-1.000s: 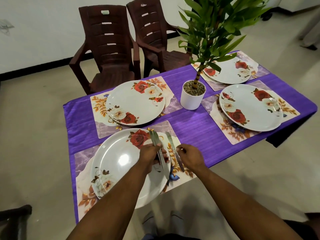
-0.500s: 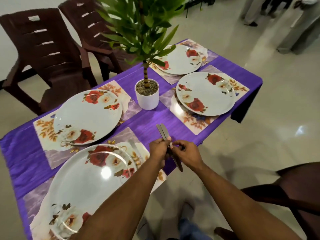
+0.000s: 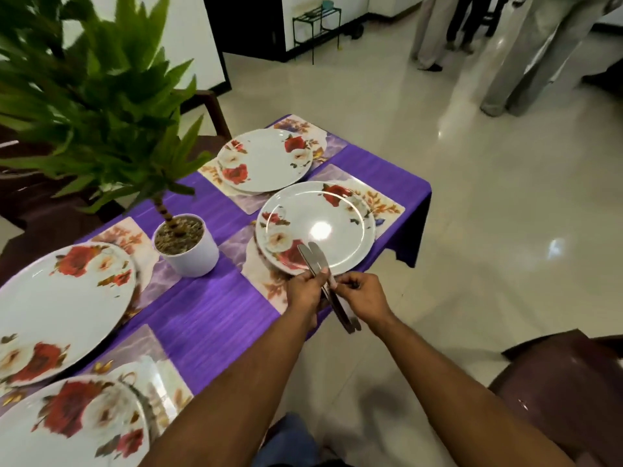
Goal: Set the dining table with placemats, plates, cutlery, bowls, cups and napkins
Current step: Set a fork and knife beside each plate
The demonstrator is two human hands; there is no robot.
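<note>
Left hand (image 3: 305,293) gripping two table knives (image 3: 315,262), right hand (image 3: 362,296) pinching their handles, rose-patterned plate (image 3: 337,210) just beyond both hands

Ceiling light is glaring off the glossy cream floor tiles (image 3: 505,203), while a black wire rack (image 3: 315,25) is standing against the white wall (image 3: 188,38) beyond brown plastic chairs (image 3: 569,392).

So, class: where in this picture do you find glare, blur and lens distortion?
Head view: glare sits on the near-right plate and the floor; the plant and the bottom-left plate are blurred; wide-angle bending stretches the edges.
</note>
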